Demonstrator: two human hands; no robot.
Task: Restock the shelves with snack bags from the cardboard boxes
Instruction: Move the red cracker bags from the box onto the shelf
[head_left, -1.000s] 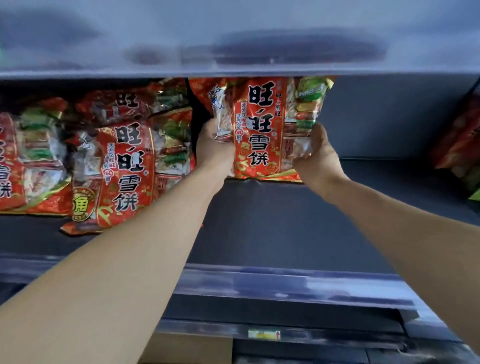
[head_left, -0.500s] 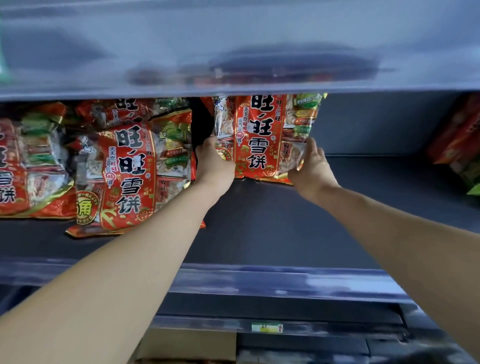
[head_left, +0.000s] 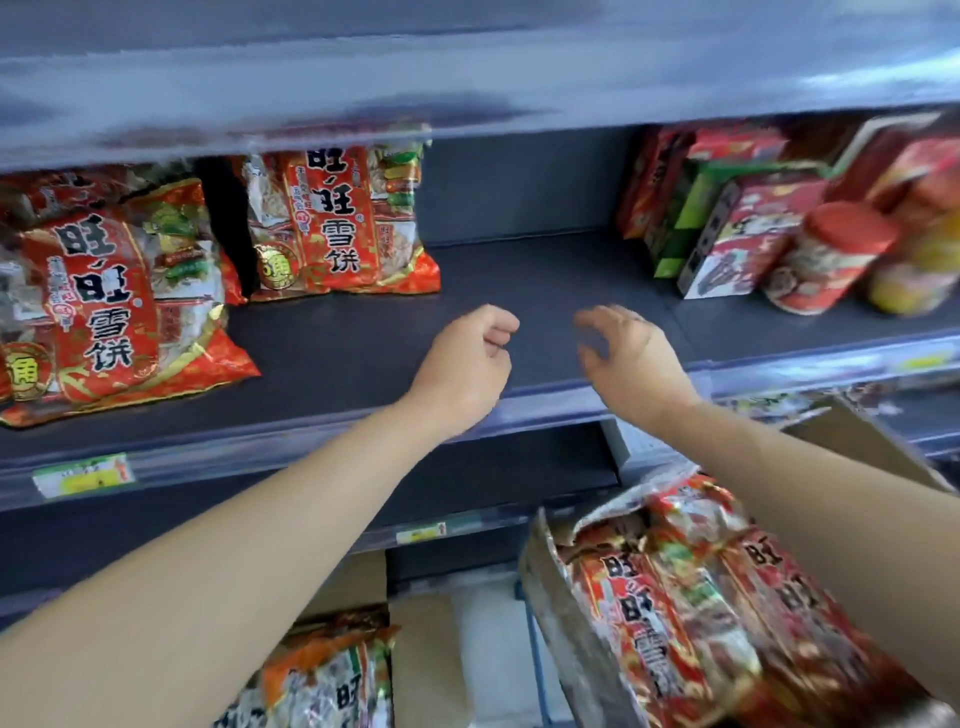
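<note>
A red snack bag (head_left: 332, 223) stands upright at the back of the dark shelf (head_left: 519, 280), with nothing touching it. Another red snack bag (head_left: 109, 306) leans at the shelf's left. My left hand (head_left: 467, 364) hovers over the shelf's front edge, fingers curled shut and empty. My right hand (head_left: 623, 353) is beside it, fingers loosely apart, holding nothing. Below on the right, a cardboard box (head_left: 576, 639) holds several more red snack bags (head_left: 691, 597). A second box (head_left: 426, 660) at the bottom centre holds another snack bag (head_left: 322, 675).
Red and green snack boxes (head_left: 727, 223) and red-lidded tubs (head_left: 831, 260) fill the shelf's right end. The upper shelf's front (head_left: 467, 88) overhangs. A price label (head_left: 83, 475) sits on the shelf rail at left.
Both hands have let go of the snack bag, which now stands at the shelf's back, and pulled back to the front edge. The view has shifted down and right, showing the boxes.
</note>
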